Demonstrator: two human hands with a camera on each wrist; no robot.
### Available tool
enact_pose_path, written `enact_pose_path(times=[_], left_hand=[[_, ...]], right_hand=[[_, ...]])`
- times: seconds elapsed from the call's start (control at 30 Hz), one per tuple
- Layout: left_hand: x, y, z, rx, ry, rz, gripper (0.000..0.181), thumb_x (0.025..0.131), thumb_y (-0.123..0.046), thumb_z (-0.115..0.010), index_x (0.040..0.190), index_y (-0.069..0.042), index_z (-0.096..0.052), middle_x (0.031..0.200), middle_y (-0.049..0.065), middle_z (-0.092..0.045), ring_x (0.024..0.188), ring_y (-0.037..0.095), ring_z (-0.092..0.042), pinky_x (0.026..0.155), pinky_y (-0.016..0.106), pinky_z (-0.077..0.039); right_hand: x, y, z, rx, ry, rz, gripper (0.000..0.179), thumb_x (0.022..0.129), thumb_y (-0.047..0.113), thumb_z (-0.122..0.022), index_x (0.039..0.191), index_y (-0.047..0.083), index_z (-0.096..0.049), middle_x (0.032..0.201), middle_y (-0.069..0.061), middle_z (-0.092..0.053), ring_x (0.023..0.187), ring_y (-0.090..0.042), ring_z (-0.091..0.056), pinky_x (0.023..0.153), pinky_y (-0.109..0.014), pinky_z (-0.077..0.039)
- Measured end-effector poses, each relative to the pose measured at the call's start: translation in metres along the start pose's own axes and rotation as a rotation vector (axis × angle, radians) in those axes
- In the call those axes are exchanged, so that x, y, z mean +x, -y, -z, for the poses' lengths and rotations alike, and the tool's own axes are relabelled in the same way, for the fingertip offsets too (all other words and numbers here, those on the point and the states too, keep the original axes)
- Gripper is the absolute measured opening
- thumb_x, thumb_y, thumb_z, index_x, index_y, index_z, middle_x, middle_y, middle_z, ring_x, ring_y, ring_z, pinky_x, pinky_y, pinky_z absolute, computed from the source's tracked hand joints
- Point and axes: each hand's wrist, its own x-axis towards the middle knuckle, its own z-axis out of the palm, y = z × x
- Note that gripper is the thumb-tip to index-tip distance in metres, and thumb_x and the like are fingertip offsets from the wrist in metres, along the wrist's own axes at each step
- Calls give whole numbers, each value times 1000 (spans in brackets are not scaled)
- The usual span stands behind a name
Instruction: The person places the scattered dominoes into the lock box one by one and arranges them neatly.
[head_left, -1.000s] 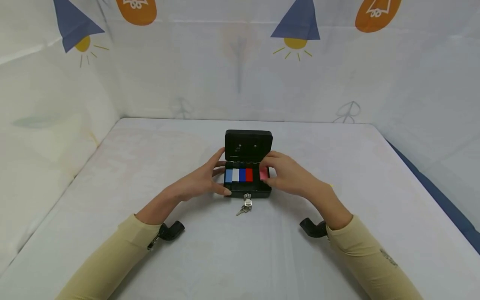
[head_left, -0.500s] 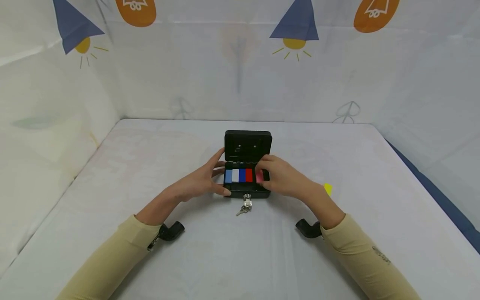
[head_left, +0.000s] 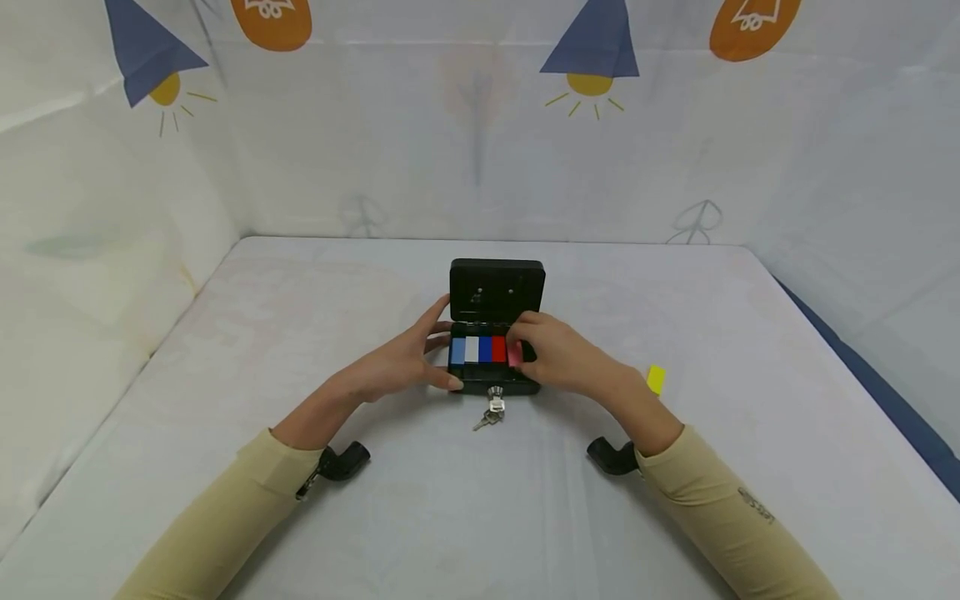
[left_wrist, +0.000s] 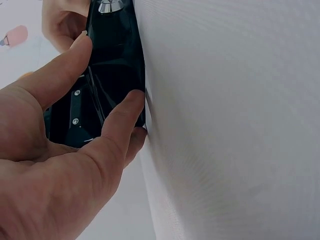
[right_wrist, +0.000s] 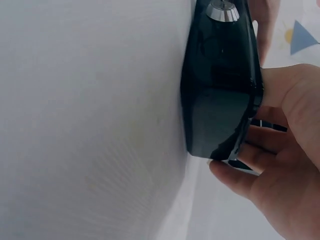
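Note:
A small black cash box [head_left: 495, 382] stands on the table with its lid [head_left: 497, 290] raised. Inside, a light blue block [head_left: 458, 351], a white block [head_left: 472, 350], a blue block [head_left: 485, 349] and a red block [head_left: 498, 349] lie side by side. My left hand [head_left: 401, 358] holds the box's left side, thumb at the front corner and fingers toward the back. Between thumb and fingers my right hand [head_left: 562, 354] pinches a pink block [head_left: 514, 355], right beside the red one. In the right wrist view the box wall [right_wrist: 217, 120] hides the pinching fingertips.
A lock cylinder with keys [head_left: 491, 412] sticks out from the box front. On the white table [head_left: 480, 517], a yellow block [head_left: 656, 380] lies near my right wrist. A white sheet wall [head_left: 420, 150] with printed lamps rises behind the table.
My right hand has moved left inside the box with the pink block, up to the red block. The yellow block has come out from behind my right forearm. My left hand stays put.

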Motion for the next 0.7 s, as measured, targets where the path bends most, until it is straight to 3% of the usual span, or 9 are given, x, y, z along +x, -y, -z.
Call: enact_pose_path(times=[0.37, 0.7], left_hand=[[0, -1, -1, -4, 3, 6, 126, 78, -8, -84, 155, -49, 7, 166, 3, -15, 155, 29, -17, 121, 58, -22], [1, 0, -1, 3, -2, 11, 126, 78, -9, -84, 155, -49, 7, 165, 3, -17, 155, 29, -17, 121, 59, -21]], right_hand=[[3, 0, -5, -29, 29, -10, 21, 88, 13, -75, 107, 12, -69, 113, -4, -61, 98, -20, -56, 92, -35, -55], [3, 1, -5, -69, 5, 10, 8, 89, 10, -73, 96, 13, -72, 110, -4, -62, 93, -19, -58, 88, -33, -56]])
